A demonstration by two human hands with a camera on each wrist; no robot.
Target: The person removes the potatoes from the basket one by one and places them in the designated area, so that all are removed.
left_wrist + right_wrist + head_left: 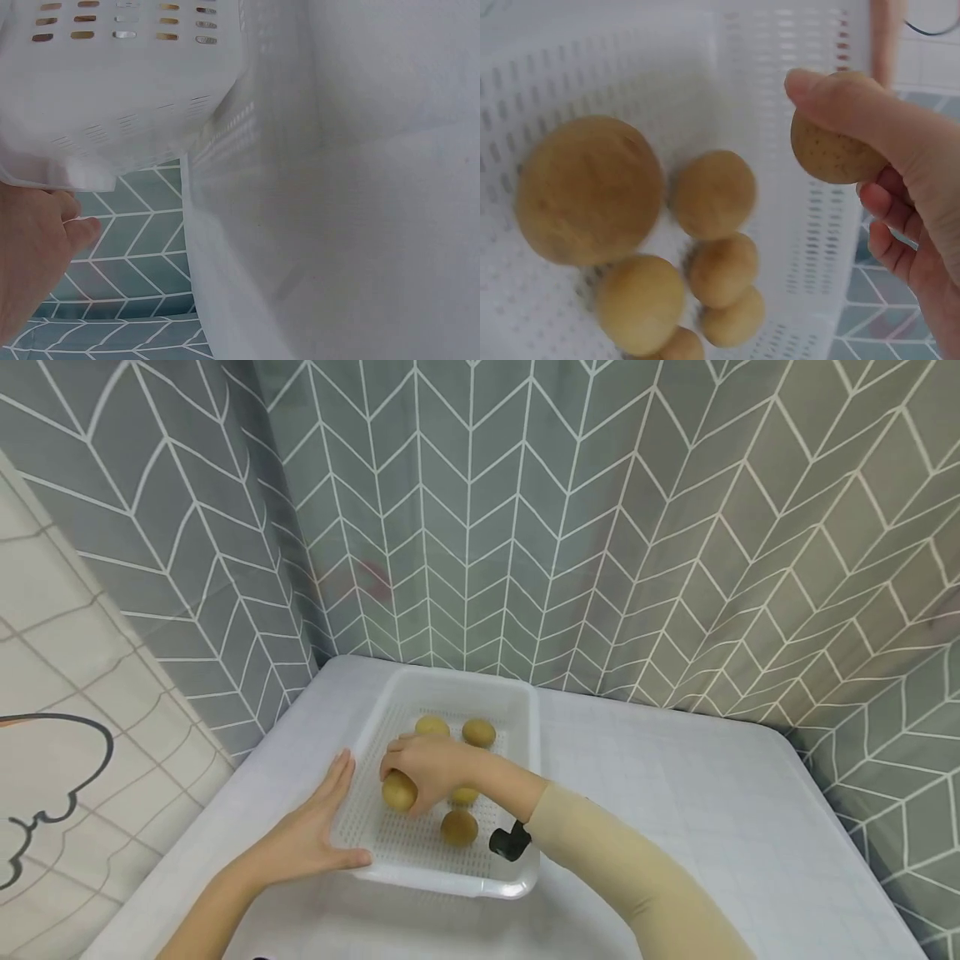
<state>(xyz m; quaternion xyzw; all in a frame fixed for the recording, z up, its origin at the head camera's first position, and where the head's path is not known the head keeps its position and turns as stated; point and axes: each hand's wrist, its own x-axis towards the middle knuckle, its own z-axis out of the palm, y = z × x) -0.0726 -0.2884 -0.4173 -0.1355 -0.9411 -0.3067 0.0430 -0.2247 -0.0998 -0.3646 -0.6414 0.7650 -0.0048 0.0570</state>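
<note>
My right hand (431,764) grips a potato (399,792) over the left part of a white perforated plastic basket (536,735). In the right wrist view, the thumb lies across the top of this potato (832,154), with fingertips showing below it. Several other potatoes sit on the basket floor, among them a large brown one (589,191) and a paler one (640,304). My left hand (311,835) rests against the basket's left side, fingers extended along it and thumb spread at the near left corner. The left wrist view shows that hand (34,247) by the basket's rim.
The basket stands on a table with a white cloth (675,793). A grey curtain with white zigzag lines (480,527) hangs behind the table, and a pale patterned cloth (90,693) is at the left. A small black device (510,842) sits at my right wrist.
</note>
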